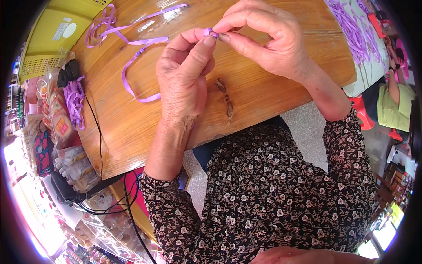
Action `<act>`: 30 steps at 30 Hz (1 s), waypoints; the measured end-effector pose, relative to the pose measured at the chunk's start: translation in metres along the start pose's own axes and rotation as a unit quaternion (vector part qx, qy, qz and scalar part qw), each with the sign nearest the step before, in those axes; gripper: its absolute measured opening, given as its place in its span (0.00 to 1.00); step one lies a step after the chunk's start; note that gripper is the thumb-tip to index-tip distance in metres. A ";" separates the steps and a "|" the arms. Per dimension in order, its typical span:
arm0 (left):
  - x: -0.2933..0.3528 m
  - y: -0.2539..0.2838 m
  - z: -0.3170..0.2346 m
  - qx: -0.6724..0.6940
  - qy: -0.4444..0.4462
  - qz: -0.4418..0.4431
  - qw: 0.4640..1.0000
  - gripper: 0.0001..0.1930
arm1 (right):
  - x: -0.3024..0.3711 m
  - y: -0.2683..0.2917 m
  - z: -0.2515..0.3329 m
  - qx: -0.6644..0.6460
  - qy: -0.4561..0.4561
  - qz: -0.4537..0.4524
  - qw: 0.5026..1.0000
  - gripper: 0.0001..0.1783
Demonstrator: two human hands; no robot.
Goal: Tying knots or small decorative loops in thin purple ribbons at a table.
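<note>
My left hand point(187, 66) is raised above the wooden table point(272, 94), thumb and forefinger pinched on a small looped part of a purple ribbon point(208, 32). From the other side my right hand point(272, 42) brings its thumb and forefinger together at the same loop, the tips touching its right end. Its other fingers are curled behind. Most of the held loop is hidden by the fingertips. A length of purple ribbon point(127, 83) curves over the table beside my left hand; whether it joins the held loop cannot be seen.
More ribbon point(107, 28) lies tangled at the far left, near a yellow plastic crate point(37, 48). A purple bundle point(74, 101) and a black cable point(94, 119) sit along the left edge. Many ribbons point(351, 33) cover a white surface at right, with another person point(395, 94) beyond.
</note>
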State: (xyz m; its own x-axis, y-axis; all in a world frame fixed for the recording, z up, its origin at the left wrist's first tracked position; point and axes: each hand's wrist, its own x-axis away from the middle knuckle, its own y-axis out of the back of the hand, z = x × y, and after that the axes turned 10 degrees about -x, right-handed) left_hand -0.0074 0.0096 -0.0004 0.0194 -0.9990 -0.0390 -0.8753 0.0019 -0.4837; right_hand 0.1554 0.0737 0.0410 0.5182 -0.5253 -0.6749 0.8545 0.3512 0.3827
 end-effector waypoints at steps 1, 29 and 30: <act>-0.001 -0.002 0.000 0.003 0.004 0.005 1.000 0.06 | -0.001 0.001 -0.024 0.003 0.156 -0.002 0.988 0.08; -0.001 0.000 -0.001 -0.016 0.039 0.015 0.999 0.05 | 0.010 0.005 -0.002 -0.244 -0.226 -0.109 0.937 0.04; -0.001 0.002 -0.002 -0.017 0.037 0.014 0.999 0.05 | 0.009 0.008 -0.001 -0.218 -0.200 -0.122 0.947 0.06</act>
State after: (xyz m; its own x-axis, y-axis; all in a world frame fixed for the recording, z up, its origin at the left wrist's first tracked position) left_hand -0.0099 0.0107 0.0004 -0.0411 -0.9991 0.0134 -0.8905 0.0305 -0.4540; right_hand 0.1668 0.0724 0.0379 0.3544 -0.8528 -0.3836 0.8994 0.4232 -0.1099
